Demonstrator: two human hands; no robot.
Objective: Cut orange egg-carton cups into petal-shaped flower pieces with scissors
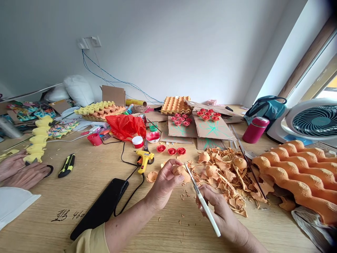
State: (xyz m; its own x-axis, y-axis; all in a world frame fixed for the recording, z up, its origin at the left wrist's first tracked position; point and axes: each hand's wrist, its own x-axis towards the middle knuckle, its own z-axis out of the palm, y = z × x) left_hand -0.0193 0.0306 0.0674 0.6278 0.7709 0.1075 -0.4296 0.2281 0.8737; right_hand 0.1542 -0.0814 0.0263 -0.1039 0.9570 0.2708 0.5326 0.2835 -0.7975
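My left hand (164,184) pinches an orange egg-carton cup (183,172) between thumb and fingers. My right hand (217,207) grips white-handled scissors (206,209), seen nearly edge-on, with the blades against the cup's right side. Just left of my left hand lies a cut petal-shaped orange cup (152,176). A heap of orange carton scraps (229,179) spreads beyond and right of my right hand, and small trimmings dot the table below. Three red-painted carton roses (171,151) stand in a row beyond my hands.
A yellow glue gun (144,160) and a black phone (101,207) lie to the left. Orange egg trays (297,165), a pink bottle (255,130) and a fan (316,119) stand right. At far left another person's hands (28,172) hold yellow carton and scissors. More roses rest on cardboard (213,128).
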